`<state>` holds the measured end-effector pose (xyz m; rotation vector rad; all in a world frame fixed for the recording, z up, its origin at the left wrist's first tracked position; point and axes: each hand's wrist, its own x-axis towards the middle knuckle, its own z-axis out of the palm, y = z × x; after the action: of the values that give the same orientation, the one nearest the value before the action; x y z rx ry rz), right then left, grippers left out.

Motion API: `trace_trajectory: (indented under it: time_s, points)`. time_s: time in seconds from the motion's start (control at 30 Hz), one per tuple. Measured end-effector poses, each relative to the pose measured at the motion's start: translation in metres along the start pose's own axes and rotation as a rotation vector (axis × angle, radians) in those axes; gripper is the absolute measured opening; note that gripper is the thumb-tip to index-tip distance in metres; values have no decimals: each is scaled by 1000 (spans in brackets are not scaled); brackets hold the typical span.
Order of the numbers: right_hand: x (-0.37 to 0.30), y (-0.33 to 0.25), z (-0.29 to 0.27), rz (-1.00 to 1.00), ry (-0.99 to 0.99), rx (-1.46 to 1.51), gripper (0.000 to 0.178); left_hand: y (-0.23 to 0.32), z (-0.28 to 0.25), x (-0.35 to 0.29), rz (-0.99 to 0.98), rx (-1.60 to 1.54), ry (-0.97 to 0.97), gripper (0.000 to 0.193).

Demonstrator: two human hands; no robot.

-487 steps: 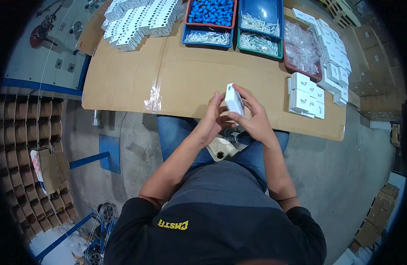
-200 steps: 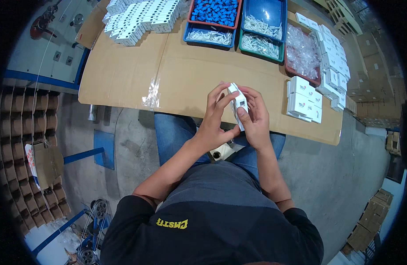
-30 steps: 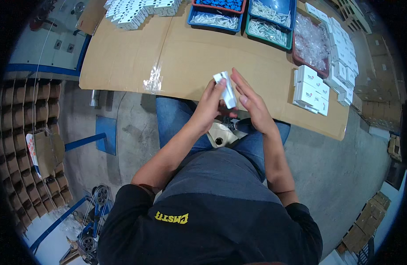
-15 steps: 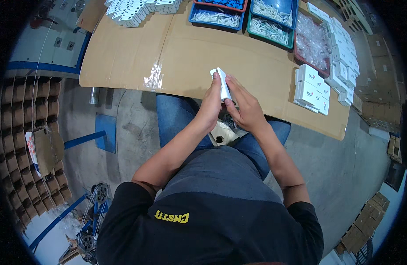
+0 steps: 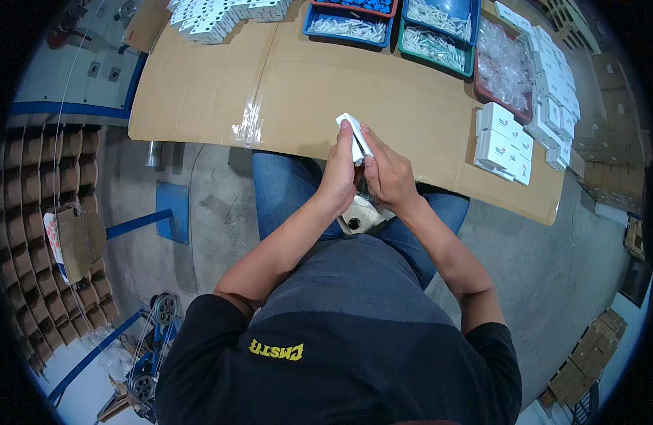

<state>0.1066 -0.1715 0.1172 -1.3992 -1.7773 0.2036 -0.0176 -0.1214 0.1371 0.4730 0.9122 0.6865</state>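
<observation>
Between my two hands, just over the near edge of the cardboard-covered table, is a small white carton box tilted on its narrow side. A dark gap runs along its upper side. My left hand presses its left face with straight fingers. Curled around the right face is my right hand, thumb near the box's lower end. What lies inside the box is hidden, and much of it is covered by my fingers.
A low stack of white boxes lies to the right. Behind it are a red bin of clear plastic bags and more white boxes. Blue bins and a green bin hold small white parts. White cartons stand far left.
The white box has turned slightly between my hands, and the dark gap now shows. My right hand's fingers have gone from stretched upward to more curled around it.
</observation>
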Motion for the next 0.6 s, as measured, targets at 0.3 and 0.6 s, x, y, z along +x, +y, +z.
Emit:
trace_trajectory:
  time_s: [0.3, 0.6]
  points:
    - [14, -4, -16, 313, -149, 286, 37, 9, -2, 4, -116, -134, -26, 56]
    - [9, 12, -23, 649, 142, 768, 46, 42, -19, 12, -601, -701, -320, 70]
